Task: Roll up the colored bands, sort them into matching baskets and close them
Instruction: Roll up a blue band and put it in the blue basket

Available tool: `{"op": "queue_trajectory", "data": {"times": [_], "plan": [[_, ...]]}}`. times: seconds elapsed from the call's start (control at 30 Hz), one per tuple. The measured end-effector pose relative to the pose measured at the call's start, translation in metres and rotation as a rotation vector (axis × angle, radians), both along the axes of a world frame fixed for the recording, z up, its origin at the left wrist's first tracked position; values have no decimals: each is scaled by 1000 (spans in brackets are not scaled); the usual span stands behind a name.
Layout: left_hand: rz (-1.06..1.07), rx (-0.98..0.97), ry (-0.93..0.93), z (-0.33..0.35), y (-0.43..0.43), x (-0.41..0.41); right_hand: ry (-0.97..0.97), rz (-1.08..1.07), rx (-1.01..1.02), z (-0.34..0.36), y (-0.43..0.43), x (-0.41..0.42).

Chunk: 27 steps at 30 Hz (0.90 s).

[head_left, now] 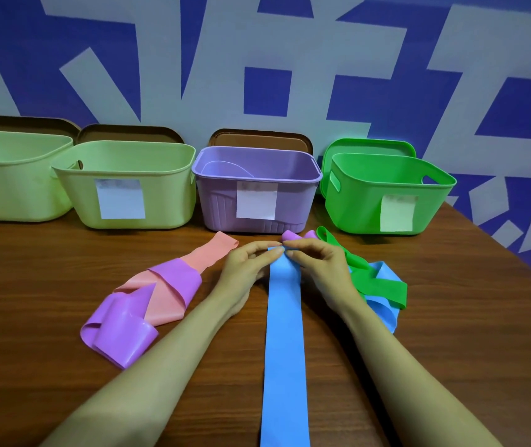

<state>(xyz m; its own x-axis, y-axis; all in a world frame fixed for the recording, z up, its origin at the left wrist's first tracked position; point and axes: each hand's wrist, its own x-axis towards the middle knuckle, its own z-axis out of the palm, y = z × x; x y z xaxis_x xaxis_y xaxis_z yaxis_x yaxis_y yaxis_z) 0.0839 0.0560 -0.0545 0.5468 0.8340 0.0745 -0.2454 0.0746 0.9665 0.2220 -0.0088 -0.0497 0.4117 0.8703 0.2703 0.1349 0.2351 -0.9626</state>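
I see left grip [251, 264] and right grip [317, 262] both curled, fingertips pinching far end of blue band [285, 350]. Band lies flat on table [451, 317], running toward me between forearms. Purple band [122, 330] tangled with pink band [206, 256] at left. Green band [377, 285] crosses second blue band [385, 314] at right. Beyond grips: purple basket [212, 201], green basket [354, 204] right, two pale green baskets [167, 195] left.

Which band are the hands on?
The straight blue band in the middle: left hand and right hand pinch its far end; the rest lie crumpled aside.
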Motion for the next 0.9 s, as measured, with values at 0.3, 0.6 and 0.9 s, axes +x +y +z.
{"op": "queue_trajectory", "data": {"times": [0.3,0.6,0.9], "plan": [[71,26,44,-2,2,-1,-12,50,-20,0,0,-1],[127,97,91,-2,1,-2,34,38,-117,-2,2,-2],[167,188,88,-3,-1,-3,76,41,-101,2,-1,-1]]}}
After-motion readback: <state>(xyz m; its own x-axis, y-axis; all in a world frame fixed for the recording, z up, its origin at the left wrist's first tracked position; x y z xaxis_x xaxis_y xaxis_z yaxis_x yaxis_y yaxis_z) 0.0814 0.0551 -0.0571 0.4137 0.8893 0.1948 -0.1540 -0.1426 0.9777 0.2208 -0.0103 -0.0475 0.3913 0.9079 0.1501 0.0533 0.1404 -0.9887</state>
